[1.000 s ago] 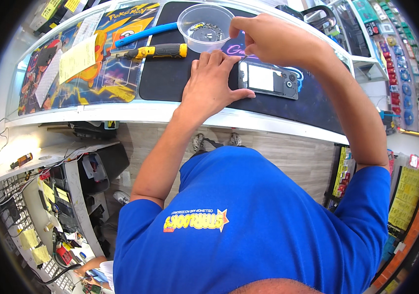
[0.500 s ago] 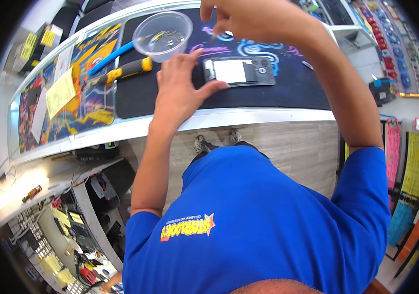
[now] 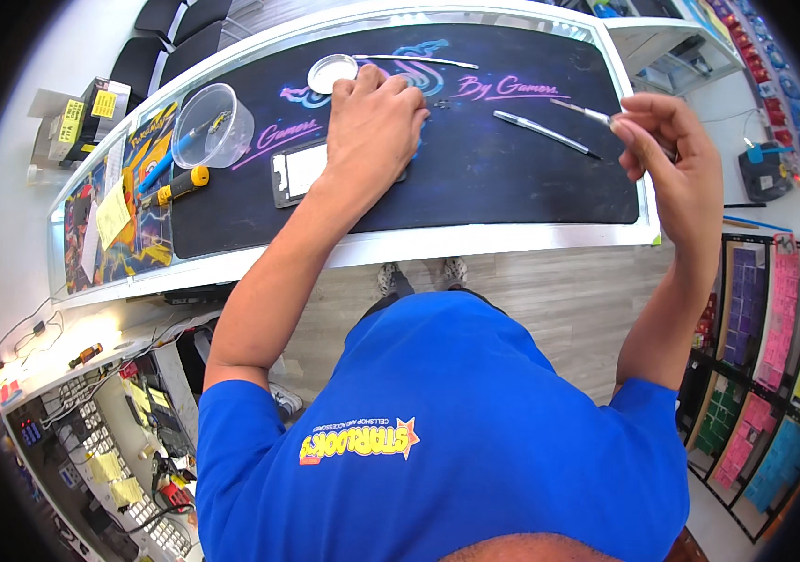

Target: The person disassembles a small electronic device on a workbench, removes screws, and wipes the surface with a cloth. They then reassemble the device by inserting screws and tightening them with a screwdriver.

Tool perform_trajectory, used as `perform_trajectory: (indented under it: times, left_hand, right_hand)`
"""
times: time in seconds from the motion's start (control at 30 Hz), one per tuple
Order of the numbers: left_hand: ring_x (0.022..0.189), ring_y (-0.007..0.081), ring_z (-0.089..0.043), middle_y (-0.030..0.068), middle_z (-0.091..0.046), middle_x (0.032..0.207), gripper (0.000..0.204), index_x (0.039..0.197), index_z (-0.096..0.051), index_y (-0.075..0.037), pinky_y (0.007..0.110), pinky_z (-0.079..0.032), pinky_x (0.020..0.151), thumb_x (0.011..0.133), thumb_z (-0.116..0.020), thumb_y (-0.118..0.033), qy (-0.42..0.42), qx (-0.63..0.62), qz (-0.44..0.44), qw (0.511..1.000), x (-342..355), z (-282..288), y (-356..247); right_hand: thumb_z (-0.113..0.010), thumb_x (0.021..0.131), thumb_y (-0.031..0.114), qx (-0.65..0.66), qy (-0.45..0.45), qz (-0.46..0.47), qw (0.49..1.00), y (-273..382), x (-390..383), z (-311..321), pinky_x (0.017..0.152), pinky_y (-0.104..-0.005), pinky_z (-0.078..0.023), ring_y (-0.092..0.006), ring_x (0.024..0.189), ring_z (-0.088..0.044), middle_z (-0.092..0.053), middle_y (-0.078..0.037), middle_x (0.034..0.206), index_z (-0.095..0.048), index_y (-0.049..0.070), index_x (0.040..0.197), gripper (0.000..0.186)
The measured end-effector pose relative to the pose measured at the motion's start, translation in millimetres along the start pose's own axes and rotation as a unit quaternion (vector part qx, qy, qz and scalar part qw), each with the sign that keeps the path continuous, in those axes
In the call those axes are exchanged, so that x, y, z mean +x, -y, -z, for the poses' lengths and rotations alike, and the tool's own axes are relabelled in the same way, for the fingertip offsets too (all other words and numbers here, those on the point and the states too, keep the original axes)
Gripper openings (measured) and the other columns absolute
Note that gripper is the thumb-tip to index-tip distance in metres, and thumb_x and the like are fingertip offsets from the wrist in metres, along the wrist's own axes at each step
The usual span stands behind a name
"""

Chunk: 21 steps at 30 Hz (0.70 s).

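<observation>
My left hand (image 3: 376, 122) reaches over the phone with its fingers bent down and close together; whatever lies under the fingertips is hidden. A small round white-topped container (image 3: 332, 73) sits just beyond those fingers. The phone (image 3: 299, 171), its back off and a white battery area showing, lies partly covered by my left hand and wrist. Out to the right, above the mat's edge, my right hand (image 3: 667, 155) grips a slim tool (image 3: 596, 116) with a pale body and a thin shaft pointing left. A pen (image 3: 547, 134) rests on the mat to its left.
A thin pale stick (image 3: 416, 61) and tiny dark bits (image 3: 442, 104) lie on the black mat (image 3: 512, 192). Left stand a clear plastic tub (image 3: 212, 126), a yellow-black screwdriver (image 3: 182, 185) and a yellow paper (image 3: 113, 214). A white counter edge (image 3: 475, 245) runs along the front.
The view has shifted right, so the tub and phone appear further left. My left hand has moved over the phone. My right hand has swung out to the right, its slim tool now visible.
</observation>
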<state>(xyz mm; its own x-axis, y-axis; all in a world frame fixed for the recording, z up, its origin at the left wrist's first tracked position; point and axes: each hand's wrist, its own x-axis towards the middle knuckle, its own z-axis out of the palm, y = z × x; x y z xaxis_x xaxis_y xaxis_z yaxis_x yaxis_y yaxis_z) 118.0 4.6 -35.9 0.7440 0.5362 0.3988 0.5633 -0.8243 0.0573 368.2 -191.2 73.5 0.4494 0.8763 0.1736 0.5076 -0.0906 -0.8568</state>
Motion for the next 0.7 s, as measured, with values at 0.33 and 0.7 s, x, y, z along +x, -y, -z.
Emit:
perform_trajectory:
  times: [0.33,0.7]
  left_hand:
    - [0.100,0.0358,-0.056,0.0167,-0.058,0.101,0.012,0.103,-0.059,-0.003,0.050,-0.041,0.087,0.102,-0.057,-0.015,0.029,0.006,0.023,0.999,4.4,14.5,-11.0]
    - [0.088,0.0130,-0.059,0.0039,-0.070,0.098,0.012,0.101,-0.071,-0.004,0.029,-0.047,0.082,0.097,-0.078,-0.013,-0.109,-0.447,0.155,0.874,-49.4,83.9,-35.6]
  right_hand:
    - [-0.075,0.099,0.009,0.128,0.081,-0.029,0.988,-36.3,15.1,18.7,0.061,-0.0265,-0.056,-0.0106,0.069,-0.068,-0.075,-0.006,0.088,-0.072,0.003,0.115,0.018]
    - [-0.079,0.098,0.012,0.194,0.228,0.060,0.952,25.1,18.1,-43.3,0.068,-0.0243,-0.056,-0.0087,0.076,-0.070,-0.076,-0.005,0.092,-0.070,0.003,0.118,0.024]
